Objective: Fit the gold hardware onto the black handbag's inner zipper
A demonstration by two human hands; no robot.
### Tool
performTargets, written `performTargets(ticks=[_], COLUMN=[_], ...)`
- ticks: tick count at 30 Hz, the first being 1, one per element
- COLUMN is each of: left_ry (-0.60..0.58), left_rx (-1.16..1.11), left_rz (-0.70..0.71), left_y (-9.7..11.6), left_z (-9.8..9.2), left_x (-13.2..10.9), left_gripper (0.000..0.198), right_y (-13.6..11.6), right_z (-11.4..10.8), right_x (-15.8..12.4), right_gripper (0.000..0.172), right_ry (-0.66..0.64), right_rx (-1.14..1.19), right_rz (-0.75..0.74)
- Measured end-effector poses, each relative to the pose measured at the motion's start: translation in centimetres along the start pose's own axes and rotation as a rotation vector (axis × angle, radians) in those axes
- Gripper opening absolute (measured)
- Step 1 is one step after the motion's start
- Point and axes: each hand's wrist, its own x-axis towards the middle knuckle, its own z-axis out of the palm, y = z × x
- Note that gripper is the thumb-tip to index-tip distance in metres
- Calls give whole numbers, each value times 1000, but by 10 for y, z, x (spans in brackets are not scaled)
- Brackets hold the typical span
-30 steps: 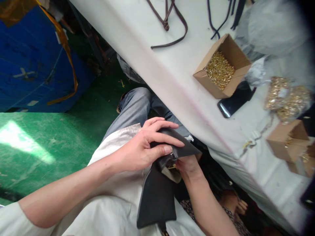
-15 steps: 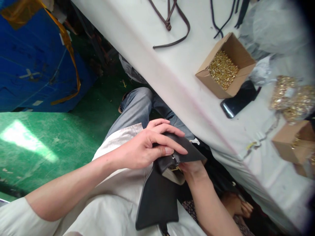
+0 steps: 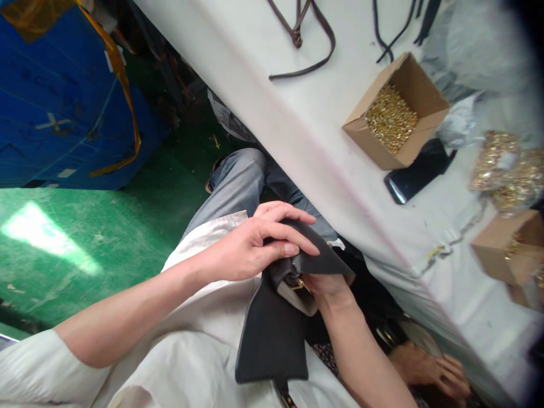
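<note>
Pressing leather [image 3: 272,334] flat with left fingers [image 3: 293,233]. Gripping it below, beside clasp [image 3: 298,283], with right fingers [image 3: 318,281]. Likely midway, with clasp not closed.

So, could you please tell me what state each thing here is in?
left hand: closed on the flap from above.
right hand: under the flap, grip hidden.
black leather piece: folded over at the top, lower part hanging down.
cardboard box: open, holds gold fittings.
phone: screen dark, flat on the table.
brown strap: lying loose on the table.
</note>
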Motion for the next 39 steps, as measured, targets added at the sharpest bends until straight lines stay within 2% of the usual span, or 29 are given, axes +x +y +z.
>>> performTargets(ticks=[7, 10, 13, 16, 18, 21, 22, 23, 25, 28, 30, 34, 39], left_ry=[31, 37, 29, 21, 137, 483, 547, 558, 461, 267, 210, 186, 147], left_rx=[-28, -37, -27, -14, 59, 276, 319, 332, 313, 393, 516, 557, 592], left_rz=[-24, -25, -16, -19, -84, -163, -155, -139, -173, -435, -550, -586, -527], left_y=[2, 2, 2, 3, 3, 4, 5, 8, 15, 33, 43, 45, 21], left_z=[2, 2, 2, 4, 6, 10, 10, 8, 1, -14, -21, -27, -38], left_x=[-1, -3, -4, -1, 3, 5, 4, 0, -10, -31, -42, -50, -42], left_gripper=[21, 21, 21, 24, 22, 19, 16, 16, 23, 39, 48, 47, 31], right_y=[-22, -20, -18, -24, -35, -52, -56, -59, -61, -54, -46, -31, -21], right_z=[21, 23, 24, 25, 26, 32, 35, 39, 48, 65, 75, 87, 79], right_x=[-4, -6, -6, -4, -2, 4, 8, 12, 22, 35, 40, 45, 44], right_gripper=[43, 48, 44, 47, 43, 23, 24, 28, 32, 28, 24, 22, 19], right_ry=[-69, -84, -60, -94, -77, -29, -41, -63, -109, -143, -158, -176, -245], right_rx=[69, 96, 83, 116, 145, 46, -20, -79, -122, -83, -58, -51, -77], right_rz=[21, 28, 23, 14, 47, 117, 108, 74, 22, -6, -36, -33, 6])
